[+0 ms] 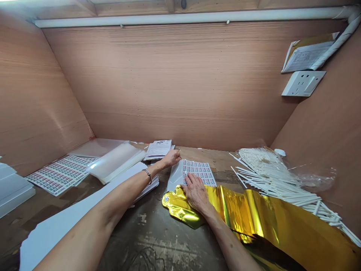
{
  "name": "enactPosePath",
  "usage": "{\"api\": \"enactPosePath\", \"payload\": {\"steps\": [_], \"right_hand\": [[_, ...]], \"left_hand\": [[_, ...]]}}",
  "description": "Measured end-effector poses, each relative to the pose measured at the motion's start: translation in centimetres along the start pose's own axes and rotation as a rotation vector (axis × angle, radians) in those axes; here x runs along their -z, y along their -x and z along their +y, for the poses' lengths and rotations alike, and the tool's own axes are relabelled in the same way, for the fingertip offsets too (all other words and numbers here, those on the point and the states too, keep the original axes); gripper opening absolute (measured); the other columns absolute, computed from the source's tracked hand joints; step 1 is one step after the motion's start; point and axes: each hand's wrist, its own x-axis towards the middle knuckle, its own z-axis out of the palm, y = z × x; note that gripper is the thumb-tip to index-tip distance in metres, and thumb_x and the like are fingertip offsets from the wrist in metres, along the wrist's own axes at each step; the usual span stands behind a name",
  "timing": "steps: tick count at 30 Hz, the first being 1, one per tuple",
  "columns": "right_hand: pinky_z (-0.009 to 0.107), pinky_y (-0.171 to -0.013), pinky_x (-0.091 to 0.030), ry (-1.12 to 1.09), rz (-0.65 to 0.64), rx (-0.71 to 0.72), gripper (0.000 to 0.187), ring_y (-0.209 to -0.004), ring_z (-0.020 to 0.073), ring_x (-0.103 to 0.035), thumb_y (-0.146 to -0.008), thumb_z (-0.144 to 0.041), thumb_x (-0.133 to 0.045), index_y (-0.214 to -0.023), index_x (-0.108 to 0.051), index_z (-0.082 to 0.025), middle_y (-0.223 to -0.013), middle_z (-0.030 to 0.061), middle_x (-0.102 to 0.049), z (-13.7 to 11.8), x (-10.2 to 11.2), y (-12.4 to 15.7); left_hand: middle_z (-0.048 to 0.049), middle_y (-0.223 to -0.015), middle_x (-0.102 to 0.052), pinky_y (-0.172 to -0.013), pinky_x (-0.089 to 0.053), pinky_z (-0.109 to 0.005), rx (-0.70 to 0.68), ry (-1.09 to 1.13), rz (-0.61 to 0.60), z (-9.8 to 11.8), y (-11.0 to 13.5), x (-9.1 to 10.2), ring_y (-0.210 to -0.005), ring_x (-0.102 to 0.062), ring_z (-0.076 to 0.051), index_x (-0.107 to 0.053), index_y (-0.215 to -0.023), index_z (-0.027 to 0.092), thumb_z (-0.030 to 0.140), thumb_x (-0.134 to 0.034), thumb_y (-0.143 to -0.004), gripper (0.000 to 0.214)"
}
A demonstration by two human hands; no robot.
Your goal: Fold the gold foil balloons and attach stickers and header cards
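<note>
My left hand (171,158), with a bracelet on its wrist, is closed at the upper left corner of a label sheet (201,171). Whatever its fingertips pinch is too small to tell. A bare strip of backing (175,176) shows along the sheet's left side. My right hand (196,191) lies flat, fingers stretched over the sheet's lower edge and the end of a shiny gold foil balloon (262,210). That foil runs off to the lower right, partly under my right forearm.
Left of me are a white paper stack (70,222), clear plastic sleeves (115,162) and another label sheet (60,174). Printed cards (159,149) lie behind my left hand. White sticks (270,184) and a clear bag (317,177) sit at right. Wooden walls (180,82) enclose the table.
</note>
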Motion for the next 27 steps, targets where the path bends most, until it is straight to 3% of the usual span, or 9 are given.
{"api": "enactPosePath", "payload": {"steps": [3, 7, 12, 15, 20, 27], "right_hand": [[0.039, -0.101, -0.022, 0.002, 0.004, 0.009, 0.037, -0.12, 0.0222, -0.035, -0.086, -0.035, -0.039, -0.115, -0.05, -0.015, -0.127, 0.0107, -0.046, 0.2, -0.2, 0.0], [0.038, -0.101, -0.021, -0.002, -0.034, 0.005, 0.036, -0.12, 0.0219, -0.034, -0.087, -0.035, -0.038, -0.115, -0.05, -0.016, -0.128, 0.0101, -0.045, 0.2, 0.1, -0.1], [0.039, -0.098, -0.021, -0.031, -0.059, -0.035, 0.032, -0.116, 0.0207, -0.039, -0.089, -0.033, -0.033, -0.111, -0.05, -0.018, -0.124, 0.0084, -0.049, -0.5, 1.8, -0.7], [0.035, -0.093, -0.026, -0.003, -0.035, -0.027, 0.03, -0.11, 0.0208, -0.043, -0.088, -0.034, -0.035, -0.104, -0.054, -0.017, -0.116, 0.0093, -0.053, -1.1, 3.3, -1.2], [0.028, -0.079, -0.034, -0.001, -0.119, 0.001, 0.029, -0.089, 0.0185, -0.053, -0.088, -0.035, -0.035, -0.088, -0.058, -0.018, -0.092, 0.0071, -0.062, -1.8, 5.6, -0.5], [0.025, -0.077, -0.036, -0.104, -0.166, 0.051, 0.022, -0.088, 0.0166, -0.053, -0.086, -0.027, -0.04, -0.095, -0.057, -0.019, -0.094, 0.006, -0.061, -2.7, 5.4, 3.2]], "left_hand": [[-0.0059, -0.07, -0.061, -0.063, -0.04, -0.022, 0.097, 0.019, 0.093, -0.4, 1.5, 1.9, -0.065, -0.055, -0.013, -0.064, -0.069, 0.009, 0.006, -0.04, -0.073, 0.024], [-0.004, -0.073, -0.061, -0.065, -0.04, -0.021, 0.087, 0.101, 0.18, 0.9, 6.2, 3.2, -0.068, -0.054, -0.011, -0.062, -0.071, 0.011, 0.006, -0.04, -0.074, 0.023], [-0.0059, -0.075, -0.056, -0.067, -0.042, -0.023, -0.099, 0.139, 0.175, 4.7, 13.1, 2.3, -0.074, -0.051, -0.013, -0.056, -0.069, 0.012, 0.011, -0.039, -0.08, 0.02], [-0.0066, -0.077, -0.054, -0.069, -0.042, -0.025, -0.172, 0.054, 0.133, 6.6, 15.6, 1.6, -0.077, -0.049, -0.015, -0.054, -0.073, 0.012, 0.014, -0.037, -0.084, 0.02], [-0.0076, -0.079, -0.052, -0.067, -0.041, -0.027, -0.297, -0.097, 0.141, 7.6, 16.8, 0.7, -0.075, -0.045, -0.016, -0.052, -0.074, 0.012, 0.013, -0.032, -0.087, 0.024], [-0.0084, -0.077, -0.051, -0.064, -0.04, -0.029, -0.405, -0.182, 0.125, 7.9, 17.1, -0.1, -0.072, -0.045, -0.016, -0.052, -0.075, 0.011, 0.01, -0.029, -0.088, 0.026]]}}
